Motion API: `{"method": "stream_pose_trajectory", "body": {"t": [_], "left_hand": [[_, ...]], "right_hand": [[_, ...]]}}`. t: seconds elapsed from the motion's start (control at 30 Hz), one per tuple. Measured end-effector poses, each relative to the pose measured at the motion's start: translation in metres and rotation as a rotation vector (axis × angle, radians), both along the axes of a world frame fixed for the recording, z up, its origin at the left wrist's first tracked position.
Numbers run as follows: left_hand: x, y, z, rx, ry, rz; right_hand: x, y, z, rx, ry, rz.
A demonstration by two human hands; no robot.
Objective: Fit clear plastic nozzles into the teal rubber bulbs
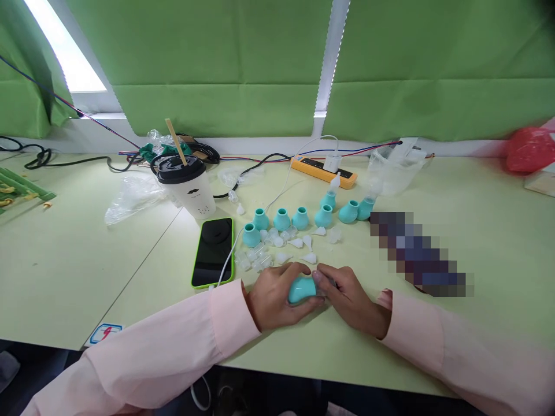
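Landmark for places: the phone (pixel 212 252), screen up, white cable (pixel 228 257) at its near end.

Thing in hand: one turquoise bulb (pixel 301 290), to the right of the phone and a little nearer the person. Left hand (pixel 274 296) curled round the rounded body, thumb and fingers closed on it from the phone side. Right hand (pixel 352 300) comes from the far side, thumb and fingers pinched narrow on a clear piece (pixel 321 291) at the bulb's end; the fingers cover much of it. How deep the piece sits: cannot tell.

Key relation: bulb lies on its side between the two hands, long axis running roughly crosswise, rounded end into the left palm, clear end pointing away from the phone into the right fingers. Right hand is the nearer one to the clear end; left has the body. The two hands nearly meet over the join. Whether the bulb touches the table (pixel 485 242): cannot tell.

Around: a row of turquoise bulbs (pixel 281 219), right of the phone and farther off, most with mouths up. One bulb at the back (pixel 328 199) carries a white tip. Loose clear caps (pixel 258 254) just right of the phone; white nozzles (pixel 296 243) beyond those, past the fingers. Lidded cup (pixel 191 190) behind the phone; power strip (pixel 318 171) well behind and right of it.
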State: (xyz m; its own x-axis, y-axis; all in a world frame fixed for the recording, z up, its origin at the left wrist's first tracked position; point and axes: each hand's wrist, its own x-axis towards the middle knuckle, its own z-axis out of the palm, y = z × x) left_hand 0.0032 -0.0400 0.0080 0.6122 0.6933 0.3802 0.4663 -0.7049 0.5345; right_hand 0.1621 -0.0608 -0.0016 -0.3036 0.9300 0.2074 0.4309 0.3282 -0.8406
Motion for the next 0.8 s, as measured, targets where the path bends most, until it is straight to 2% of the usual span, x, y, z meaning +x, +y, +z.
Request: {"method": "stream_pose_trajectory", "body": {"t": [0.1, 0.3, 0.4, 0.47, 0.53, 0.63, 0.7, 0.8], "left_hand": [[-0.001, 0.0, 0.005, -0.085, -0.069, -0.005], [-0.002, 0.0, 0.0, 0.038, -0.009, -0.083], [-0.003, -0.001, -0.001, 0.045, -0.039, -0.094], [-0.002, -0.002, -0.001, -0.01, -0.106, -0.038], [-0.002, 0.0, 0.0, -0.097, -0.211, 0.084], [-0.002, 0.006, -0.002, -0.242, -0.362, 0.206], [-0.001, 0.01, -0.004, -0.329, -0.435, 0.19], [0.0, 0.012, -0.006, -0.407, -0.491, 0.144]], "right_hand": [[0.005, 0.0, 0.0, 0.06, 0.041, 0.007], [0.008, 0.001, -0.002, 0.089, 0.023, 0.012], [0.008, 0.001, -0.003, 0.111, 0.078, 0.05], [0.01, 0.003, -0.004, 0.164, 0.158, 0.06], [0.015, 0.008, -0.006, 0.253, 0.183, 0.013], [0.024, 0.024, -0.008, 0.475, -0.046, -0.087], [0.029, 0.034, -0.009, 0.607, -0.288, -0.091], [0.029, 0.039, -0.008, 0.641, -0.609, -0.071]]}}
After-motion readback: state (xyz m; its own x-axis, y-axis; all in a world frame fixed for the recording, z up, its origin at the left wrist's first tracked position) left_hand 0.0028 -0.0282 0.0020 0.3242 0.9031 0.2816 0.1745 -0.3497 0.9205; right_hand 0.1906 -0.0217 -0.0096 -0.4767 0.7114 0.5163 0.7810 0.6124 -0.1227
